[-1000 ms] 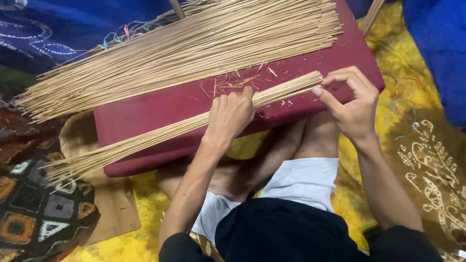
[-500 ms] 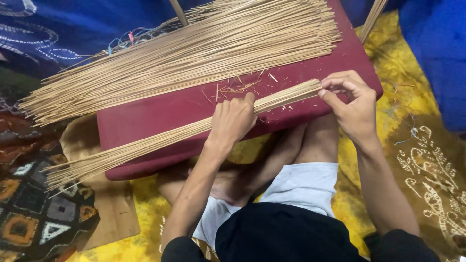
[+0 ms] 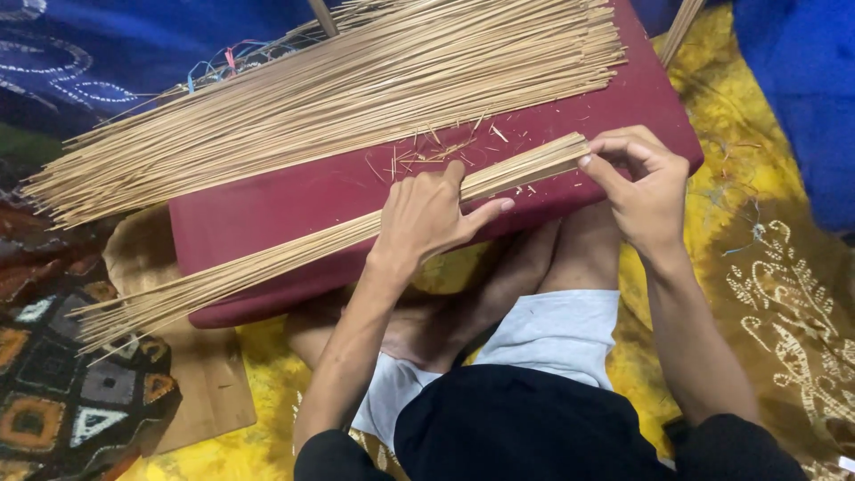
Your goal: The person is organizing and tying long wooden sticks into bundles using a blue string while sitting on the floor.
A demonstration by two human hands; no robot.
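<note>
My left hand point(image 3: 432, 214) lies palm down on a bundle point(image 3: 312, 249) of thin tan sticks, fingers spread and pressing it flat against the board point(image 3: 267, 200); it pins the sticks rather than closing round them. My right hand point(image 3: 643, 183) pinches the bundle's near end, thumb and fingertips drawn together on the cut tips, which sit level with one another there. The bundle runs slantwise along the front edge of the dark red padded board, from my right hand down to the left, where it overhangs the board's corner and fans out into loose, uneven points above a tan mat point(image 3: 200, 392). The sticks are straight, pale straw in colour, all much the same thickness, packed close under my palm and looser toward the far end.

Behind it, well apart, a much larger pile point(image 3: 356, 89) of the same sticks lies across the back of the board, its right ends trimmed fairly even, its left ends splayed out past the edge. Between pile and bundle a scatter of short splinters point(image 3: 436, 151) rests on the red surface. Some coloured threads point(image 3: 223, 64), I think, show beyond the pile. The board rests across my folded legs on a yellow patterned cloth point(image 3: 757, 267)
</note>
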